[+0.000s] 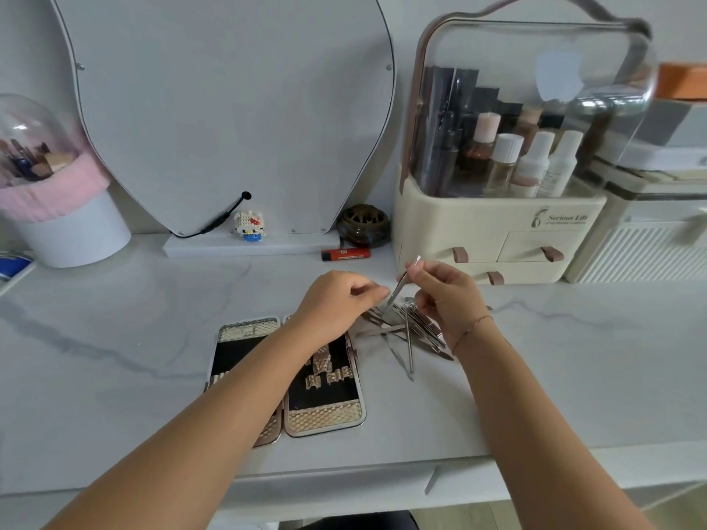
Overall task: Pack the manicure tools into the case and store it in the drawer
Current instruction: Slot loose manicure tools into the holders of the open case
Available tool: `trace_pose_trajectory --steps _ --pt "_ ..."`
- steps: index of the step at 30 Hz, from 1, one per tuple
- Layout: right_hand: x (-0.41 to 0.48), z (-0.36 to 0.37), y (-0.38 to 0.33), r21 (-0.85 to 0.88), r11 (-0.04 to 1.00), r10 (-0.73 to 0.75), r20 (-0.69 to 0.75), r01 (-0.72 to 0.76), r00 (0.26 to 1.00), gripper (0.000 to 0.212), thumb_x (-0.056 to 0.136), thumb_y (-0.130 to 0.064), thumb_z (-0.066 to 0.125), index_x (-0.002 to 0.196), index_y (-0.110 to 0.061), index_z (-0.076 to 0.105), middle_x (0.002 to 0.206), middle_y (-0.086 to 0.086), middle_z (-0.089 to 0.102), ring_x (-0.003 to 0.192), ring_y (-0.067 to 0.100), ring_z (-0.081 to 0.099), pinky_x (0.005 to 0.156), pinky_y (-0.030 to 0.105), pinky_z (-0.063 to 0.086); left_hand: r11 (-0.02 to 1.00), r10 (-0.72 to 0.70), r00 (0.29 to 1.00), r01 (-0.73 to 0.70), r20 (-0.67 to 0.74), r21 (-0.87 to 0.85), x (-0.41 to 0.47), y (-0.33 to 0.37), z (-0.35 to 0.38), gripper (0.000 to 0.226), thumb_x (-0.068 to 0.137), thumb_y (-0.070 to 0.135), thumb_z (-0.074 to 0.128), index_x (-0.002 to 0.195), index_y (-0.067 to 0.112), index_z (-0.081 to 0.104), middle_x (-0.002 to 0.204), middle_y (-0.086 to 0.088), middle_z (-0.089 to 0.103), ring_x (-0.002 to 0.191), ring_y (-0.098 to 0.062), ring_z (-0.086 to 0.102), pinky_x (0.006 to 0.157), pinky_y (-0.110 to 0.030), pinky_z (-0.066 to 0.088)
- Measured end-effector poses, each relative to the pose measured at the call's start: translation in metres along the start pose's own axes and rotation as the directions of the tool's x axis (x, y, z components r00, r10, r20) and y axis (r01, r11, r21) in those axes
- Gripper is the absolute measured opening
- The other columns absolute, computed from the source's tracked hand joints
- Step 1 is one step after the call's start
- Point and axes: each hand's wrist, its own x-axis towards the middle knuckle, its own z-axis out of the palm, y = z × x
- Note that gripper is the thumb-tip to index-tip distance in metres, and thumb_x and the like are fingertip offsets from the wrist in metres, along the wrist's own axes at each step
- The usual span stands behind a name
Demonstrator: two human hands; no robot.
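The right hand (440,296) pinches a thin tool (398,290) over the pile (417,330); the left hand (340,300), can't tell. A loose pinch could drop it, scattering things from the case (325,411) at eight o'clock.

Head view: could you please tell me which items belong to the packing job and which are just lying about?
Job: open case, pile of metal tools, slim tool pinched in right hand.
Lying about: lighter, block figure, incense burner, mirror.
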Motion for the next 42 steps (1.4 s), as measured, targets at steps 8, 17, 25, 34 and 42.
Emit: trace_pose_trajectory --steps 8,17,25,34,42 --pt "0.000 0.004 0.001 0.088 0.995 0.041 0.017 -0.043 0.999 0.007 0.088 -0.014 0.062 0.084 -0.008 0.062 0.078 0.003 0.070 0.049 0.008 0.053 0.049 0.016 0.043 0.998 0.036 0.999 -0.035 -0.025 0.056 -0.020 -0.012 -0.033 0.029 0.090 0.038 0.055 0.109 0.021 0.067 0.111 0.010 0.066 0.097 0.002 0.054 0.079 -0.011 0.033" --pt "-0.010 0.017 -0.001 0.089 0.995 0.041 0.091 -0.049 0.995 0.006 0.089 -0.003 0.056 0.092 -0.007 0.061 0.074 0.013 0.065 0.052 0.010 0.058 0.051 0.018 0.052 0.985 -0.145 0.959 0.163 -0.245 0.053 -0.083 -0.093 -0.090 0.025 0.087 0.042 0.056 0.104 0.029 0.067 0.106 0.014 0.065 0.107 -0.008 0.054 0.091 -0.030 0.040" --pt "-0.027 0.098 -0.005 -0.223 0.975 0.052 0.332 0.024 0.942 0.016 0.088 -0.003 0.058 0.102 -0.010 0.061 0.078 0.012 0.069 0.058 0.013 0.061 0.059 0.023 0.056 0.990 -0.130 0.963 0.140 -0.235 0.026 -0.090 -0.116 -0.089 0.017 0.085 0.022 0.065 0.101 0.023 0.072 0.098 0.010 0.065 0.101 -0.013 0.056 0.094 -0.035 0.042" --pt "-0.016 0.150 0.013 -0.448 0.894 0.189 0.332 -0.022 0.924 0.021 0.083 -0.005 0.066 0.104 -0.004 0.064 0.075 0.014 0.068 0.048 0.013 0.055 0.048 0.022 0.051 0.987 -0.155 0.951 0.160 -0.267 -0.004 -0.090 -0.115 -0.090 0.017 0.085 0.022 0.063 0.100 0.022 0.072 0.094 0.006 0.063 0.090 -0.012 0.056 0.081 -0.027 0.042" --pt "-0.014 0.155 0.016 -0.605 0.795 0.238 0.369 0.038 0.898 0.014 0.083 -0.015 0.067 0.097 -0.014 0.067 0.060 0.001 0.067 0.042 0.008 0.048 0.045 0.017 0.045 0.985 -0.157 0.946 0.171 -0.283 0.028 -0.090 -0.116 -0.089 0.016 0.086 0.026 0.062 0.100 0.024 0.071 0.094 0.006 0.059 0.091 -0.011 0.054 0.079 -0.027 0.041"
